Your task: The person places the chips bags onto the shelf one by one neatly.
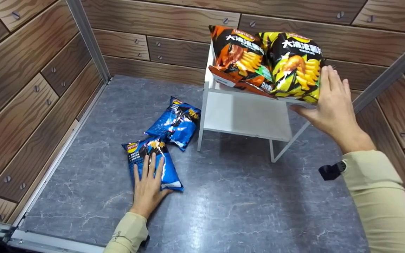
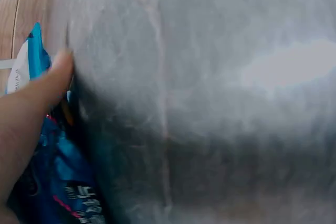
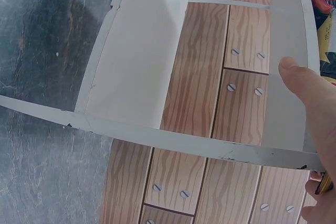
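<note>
Fingers extended, my left hand (image 1: 148,191) lies over a blue bag of chips (image 1: 172,175) on the floor. The left wrist view shows its thumb (image 2: 58,74) alongside the blue bag (image 2: 58,166). A second blue bag of chips (image 1: 178,123) touches the first one's far end. On the top shelf of a white rack (image 1: 246,114), a black and yellow bag of chips (image 1: 302,70) stands beside a black and orange one (image 1: 239,52). My right hand (image 1: 336,109), fingers straight, is against the yellow bag's right side, its thumb near the shelf's front edge.
An orange and white carton edge (image 1: 237,82) shows in front of the orange bag. Wood-patterned walls (image 1: 176,72) with metal posts (image 1: 88,38) enclose the grey floor (image 1: 93,168). The rack's frame bar (image 3: 184,142) and lower shelf (image 3: 131,61) appear in the right wrist view.
</note>
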Demonstrator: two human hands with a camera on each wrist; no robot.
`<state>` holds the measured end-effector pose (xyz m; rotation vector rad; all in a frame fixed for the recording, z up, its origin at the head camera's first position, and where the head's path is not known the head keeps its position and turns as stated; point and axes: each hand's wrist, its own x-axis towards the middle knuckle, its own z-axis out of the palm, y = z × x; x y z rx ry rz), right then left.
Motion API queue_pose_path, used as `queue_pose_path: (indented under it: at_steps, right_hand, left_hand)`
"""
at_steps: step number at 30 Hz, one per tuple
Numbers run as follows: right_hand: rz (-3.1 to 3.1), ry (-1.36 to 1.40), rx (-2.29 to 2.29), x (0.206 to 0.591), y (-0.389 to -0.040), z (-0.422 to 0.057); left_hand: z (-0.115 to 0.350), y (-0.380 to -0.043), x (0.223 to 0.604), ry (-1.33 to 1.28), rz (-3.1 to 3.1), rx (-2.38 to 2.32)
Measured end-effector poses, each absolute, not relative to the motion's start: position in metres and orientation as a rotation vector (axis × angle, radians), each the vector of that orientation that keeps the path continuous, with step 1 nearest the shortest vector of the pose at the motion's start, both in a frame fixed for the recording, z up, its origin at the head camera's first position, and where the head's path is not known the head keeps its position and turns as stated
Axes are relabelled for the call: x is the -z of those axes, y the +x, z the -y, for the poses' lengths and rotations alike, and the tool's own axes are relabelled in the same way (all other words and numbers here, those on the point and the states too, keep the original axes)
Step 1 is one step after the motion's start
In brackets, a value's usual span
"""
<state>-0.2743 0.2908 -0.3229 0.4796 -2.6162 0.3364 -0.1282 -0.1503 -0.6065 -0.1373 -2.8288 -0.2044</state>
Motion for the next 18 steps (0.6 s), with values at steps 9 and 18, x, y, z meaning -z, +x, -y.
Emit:
queue_pose_path:
  at_steps: [9,18]
  right_hand:
    - [2.609,0.487,-0.336,0.323,-0.275,-0.290]
    - [2.601,0.497,-0.361,0.324,-0.276,-0.290]
  left_hand:
    - [0.153,-0.127,0.605,-0.123,2.767,0.224]
    - [0.165,-0.122,0.597,-0.183,2.637,0.504]
